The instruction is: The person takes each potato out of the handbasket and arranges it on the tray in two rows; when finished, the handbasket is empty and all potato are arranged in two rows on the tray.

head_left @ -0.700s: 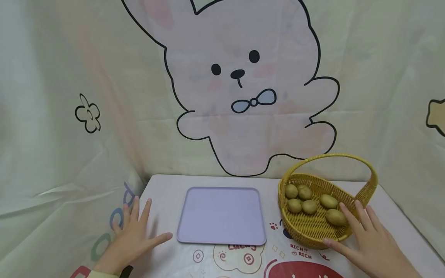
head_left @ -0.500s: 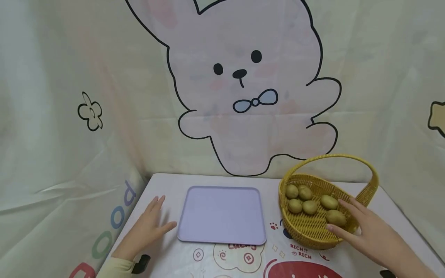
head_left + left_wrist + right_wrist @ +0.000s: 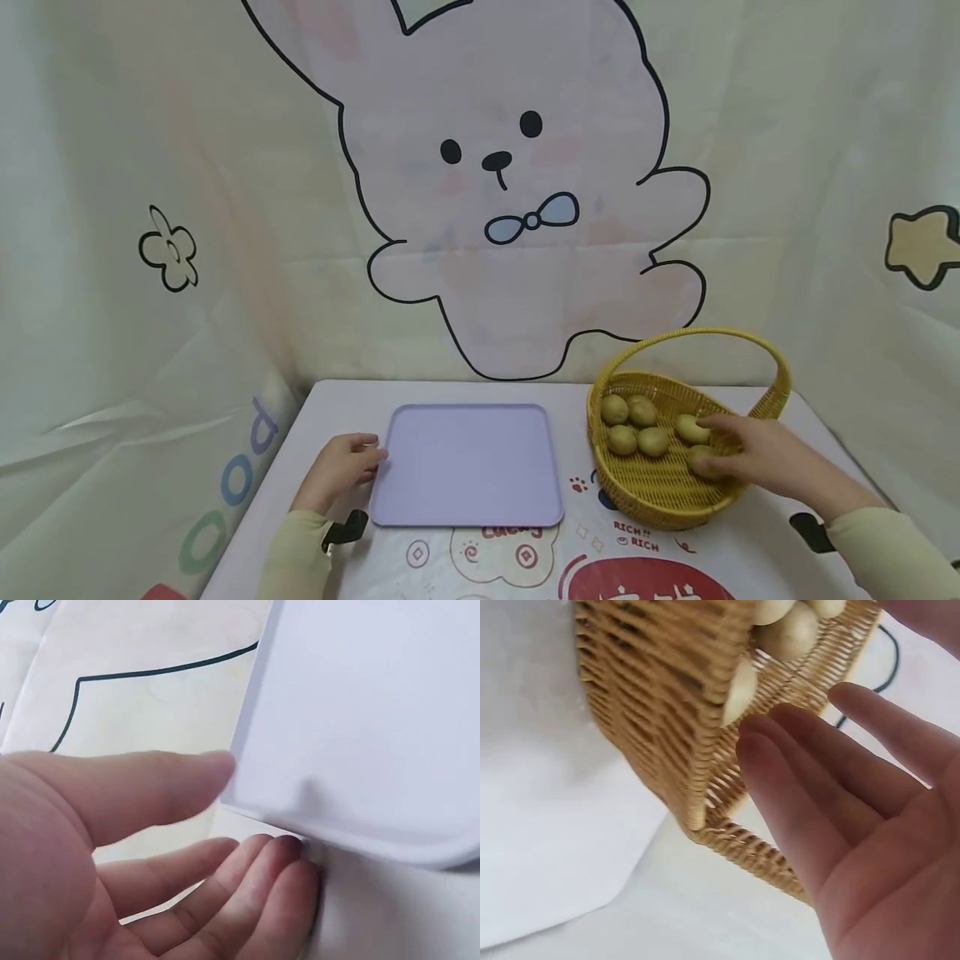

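In the head view a yellow wicker basket (image 3: 660, 508) with a tall handle holds several olive-brown potatoes (image 3: 651, 442). My right hand (image 3: 768, 454) reaches over the basket's right side, its fingertips right at two potatoes, the upper one (image 3: 687, 428) and the lower one (image 3: 699, 457), which it partly hides. In the right wrist view its fingers (image 3: 810, 802) are nearly straight at the basket rim. My left hand (image 3: 339, 468) is at the left edge of the flat lavender tray (image 3: 467, 467). Its thumb overlaps the rim, and loosely curled fingers (image 3: 255, 892) lie beside the edge.
A white tablecloth (image 3: 405, 575) with printed red lettering and drawings covers the table. Behind it hangs a pale curtain (image 3: 810, 208) with a large cartoon animal. The basket's handle (image 3: 705, 332) arches up close to my right hand.
My right hand has moved left over the potatoes, and its fingers have come down. My left hand has moved right to the tray's edge, its spread fingers now drawn in.
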{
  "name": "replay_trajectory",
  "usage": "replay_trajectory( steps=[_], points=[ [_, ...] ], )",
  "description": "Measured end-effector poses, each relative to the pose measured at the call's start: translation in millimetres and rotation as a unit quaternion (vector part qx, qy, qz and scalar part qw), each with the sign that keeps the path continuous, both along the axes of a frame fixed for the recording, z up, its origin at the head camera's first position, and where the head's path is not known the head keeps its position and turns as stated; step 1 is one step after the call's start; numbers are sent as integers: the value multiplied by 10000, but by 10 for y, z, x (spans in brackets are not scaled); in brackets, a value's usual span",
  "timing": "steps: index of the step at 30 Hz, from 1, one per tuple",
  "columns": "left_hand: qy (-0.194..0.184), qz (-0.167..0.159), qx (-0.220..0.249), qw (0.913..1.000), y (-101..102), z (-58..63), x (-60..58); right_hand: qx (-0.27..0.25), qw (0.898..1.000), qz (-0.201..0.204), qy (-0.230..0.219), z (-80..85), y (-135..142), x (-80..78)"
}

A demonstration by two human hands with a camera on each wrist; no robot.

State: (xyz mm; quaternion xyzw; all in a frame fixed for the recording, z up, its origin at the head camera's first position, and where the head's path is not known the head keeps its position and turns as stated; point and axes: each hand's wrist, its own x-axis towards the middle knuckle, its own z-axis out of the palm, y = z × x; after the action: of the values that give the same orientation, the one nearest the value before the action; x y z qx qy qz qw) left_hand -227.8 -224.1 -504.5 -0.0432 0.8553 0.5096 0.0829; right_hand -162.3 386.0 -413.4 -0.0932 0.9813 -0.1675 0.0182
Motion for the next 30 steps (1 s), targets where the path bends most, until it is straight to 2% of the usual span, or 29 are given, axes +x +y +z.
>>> replay_trajectory(
  steps=[5, 13, 19, 30],
  points=[
    [56, 37, 116, 9999, -15, -80, -29, 68, 9995, 79, -299, -39, 34, -132],
    [170, 76, -170, 9997, -51, -188, -79, 196, 9977, 209, -606, -95, 35, -287],
    [112, 88, -47, 9999, -113, -196, -56, 32, 9943, 122, -1054, -154, -9, -348],
    [87, 151, 190, 9997, -103, -229, -99, 347, 9900, 35, -1368, -104, -79, -441]
  ],
)
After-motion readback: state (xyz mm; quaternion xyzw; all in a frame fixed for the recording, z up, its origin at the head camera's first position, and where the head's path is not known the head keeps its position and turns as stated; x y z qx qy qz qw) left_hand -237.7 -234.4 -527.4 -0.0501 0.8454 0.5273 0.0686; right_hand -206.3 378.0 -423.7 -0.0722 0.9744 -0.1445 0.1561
